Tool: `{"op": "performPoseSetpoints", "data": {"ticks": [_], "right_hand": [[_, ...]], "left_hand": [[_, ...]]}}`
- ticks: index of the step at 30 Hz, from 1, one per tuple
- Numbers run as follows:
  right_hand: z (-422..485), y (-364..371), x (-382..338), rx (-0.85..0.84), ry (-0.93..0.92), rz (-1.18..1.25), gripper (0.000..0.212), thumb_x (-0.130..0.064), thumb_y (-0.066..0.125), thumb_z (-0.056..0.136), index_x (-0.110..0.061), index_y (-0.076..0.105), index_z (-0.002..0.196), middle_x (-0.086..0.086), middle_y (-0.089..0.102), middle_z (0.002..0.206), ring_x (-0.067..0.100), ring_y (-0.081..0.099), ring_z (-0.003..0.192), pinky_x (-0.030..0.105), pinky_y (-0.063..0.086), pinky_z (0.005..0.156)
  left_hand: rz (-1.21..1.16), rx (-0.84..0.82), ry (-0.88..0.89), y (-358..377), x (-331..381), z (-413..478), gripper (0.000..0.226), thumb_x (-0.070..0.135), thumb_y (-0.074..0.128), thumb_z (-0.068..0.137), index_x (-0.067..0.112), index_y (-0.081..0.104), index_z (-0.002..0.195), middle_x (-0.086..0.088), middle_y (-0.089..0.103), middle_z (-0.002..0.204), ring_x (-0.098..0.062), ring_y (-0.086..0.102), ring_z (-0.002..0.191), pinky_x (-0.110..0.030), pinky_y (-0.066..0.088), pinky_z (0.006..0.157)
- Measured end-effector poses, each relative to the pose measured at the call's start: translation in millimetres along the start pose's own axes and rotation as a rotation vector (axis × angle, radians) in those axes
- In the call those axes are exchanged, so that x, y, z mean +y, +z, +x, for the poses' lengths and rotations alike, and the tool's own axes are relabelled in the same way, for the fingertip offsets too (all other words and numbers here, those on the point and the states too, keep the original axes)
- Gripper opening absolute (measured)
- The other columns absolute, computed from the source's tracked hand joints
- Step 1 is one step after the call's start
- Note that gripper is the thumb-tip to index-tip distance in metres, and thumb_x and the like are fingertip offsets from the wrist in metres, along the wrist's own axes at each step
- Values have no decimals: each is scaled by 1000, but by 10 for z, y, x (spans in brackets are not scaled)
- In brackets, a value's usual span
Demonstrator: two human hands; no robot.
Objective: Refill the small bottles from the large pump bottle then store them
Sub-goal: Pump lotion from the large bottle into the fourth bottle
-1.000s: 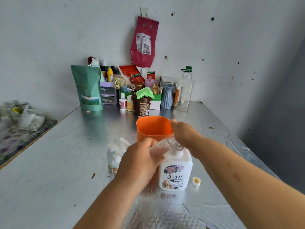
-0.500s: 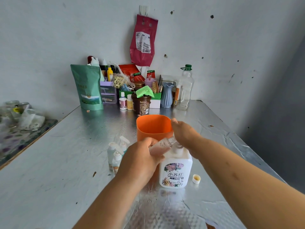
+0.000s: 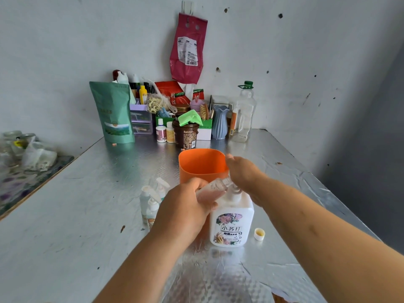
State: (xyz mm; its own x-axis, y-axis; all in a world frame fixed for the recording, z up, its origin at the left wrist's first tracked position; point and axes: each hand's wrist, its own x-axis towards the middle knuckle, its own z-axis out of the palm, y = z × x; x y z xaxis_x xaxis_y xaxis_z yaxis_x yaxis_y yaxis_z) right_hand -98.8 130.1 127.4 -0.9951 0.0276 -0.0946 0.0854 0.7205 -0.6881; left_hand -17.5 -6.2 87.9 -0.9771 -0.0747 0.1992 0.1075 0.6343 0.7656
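Table [image 3: 91,206]: foil-covered, slightly crinkled, probably slick under a bottle base.

Orange tub [image 3: 202,165]: open-topped and thin-walled, standing just behind the work. Judged the storage container. Only bare inner wall shows; the bottom is hidden.

Large pump bottle [image 3: 231,224]: white, opaque, upright on the table, so its fill level cannot be read. Judged the heaviest item and stable on its broad base. Pressing the pump head straight down should keep it from tipping. To move it, grip the neck or shoulders.

Right hand [image 3: 244,173]: laid over the pump head, thumb raised. The fingers are hidden, so it cannot be told whether they curl round the head or press flat.

Left hand [image 3: 185,211]: fingers wrapped round the body of the small clear bottle [image 3: 215,186], which is tilted with its open mouth up at the pump spout.

Small clear bottle: judged light, thin plastic and somewhat squeezable. A firm squeeze could push liquid back out, so hold it mid-body with moderate pressure. Soap on the wall would make it slippery. Its fill level is hidden by the fingers.

Spray bottles [image 3: 153,200]: a small cluster standing left of the left hand, spray heads on. Contents cannot be told. Judged light and easy to tip; take them by the body.

Cap [image 3: 259,234]: lies open side up on the table, right of the pump bottle, with a yellowish inside. Tiny, so pinch it at the rim.
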Motion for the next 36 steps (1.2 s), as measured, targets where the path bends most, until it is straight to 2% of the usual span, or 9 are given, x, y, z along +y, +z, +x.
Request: {"op": "performPoseSetpoints", "data": {"ticks": [2,4,8,13,22,27,30,33,36], "right_hand": [[-6,17,20,-10,-43,-48,38,-30,18,103,-15,52,110,16,48,117,29,47,108,42,37,97],[-27,51,20,20,-36,-49,21,-23,21,102,-21,41,95,12,41,105,23,40,97,41,38,93],[-50,60,4,51,-24,4,33,-20,24,102,-9,47,122,21,49,124,36,48,115,46,38,99],[-102,-49,-65,-27,31,113,58,-44,19,101,-6,33,143,18,41,143,32,40,129,43,31,106],[-96,-66,-87,-25,40,99,60,-44,19,102,-2,35,142,19,42,142,32,41,129,42,31,107],[-108,-50,-68,-35,9,72,52,-40,20,103,-2,51,121,13,49,109,24,46,98,33,34,87],[-105,-7,-51,-22,24,74,43,-23,20,104,3,44,128,15,43,101,23,40,92,34,36,84],[-109,8,-57,12,44,118,41,-17,20,104,3,38,134,23,50,116,26,41,94,39,41,94],[-142,-13,-88,-16,27,21,52,-34,16,104,-4,32,143,21,43,138,33,44,122,43,34,106]], "left_hand": [[8,-4,-3,13,-10,0,20,33,75,82,34,63,99,13,71,91,-8,65,88,-29,49,72],[19,-14,-11,25,-11,-8,20,31,74,83,34,63,99,13,70,93,-9,64,88,-27,45,69],[20,-16,-23,22,6,-23,19,31,75,82,33,62,97,12,70,92,-10,64,86,-27,45,68],[23,-15,-6,-22,53,-47,20,35,75,81,33,63,97,13,71,92,-11,66,88,-34,52,77],[30,-7,4,-25,59,-35,21,38,74,82,33,63,99,12,71,93,-11,65,88,-35,53,77],[21,-3,-8,-1,25,-18,21,33,75,81,34,63,99,13,71,92,-11,66,88,-33,52,76],[24,-12,-14,15,10,-21,20,32,75,82,33,63,99,12,71,92,-11,65,87,-30,49,73],[16,-23,-16,24,10,-33,19,32,73,84,32,63,99,12,70,92,-10,64,86,-28,46,69],[11,-17,-23,8,16,-37,19,32,74,83,32,62,98,12,71,92,-11,65,87,-29,48,71]]}}
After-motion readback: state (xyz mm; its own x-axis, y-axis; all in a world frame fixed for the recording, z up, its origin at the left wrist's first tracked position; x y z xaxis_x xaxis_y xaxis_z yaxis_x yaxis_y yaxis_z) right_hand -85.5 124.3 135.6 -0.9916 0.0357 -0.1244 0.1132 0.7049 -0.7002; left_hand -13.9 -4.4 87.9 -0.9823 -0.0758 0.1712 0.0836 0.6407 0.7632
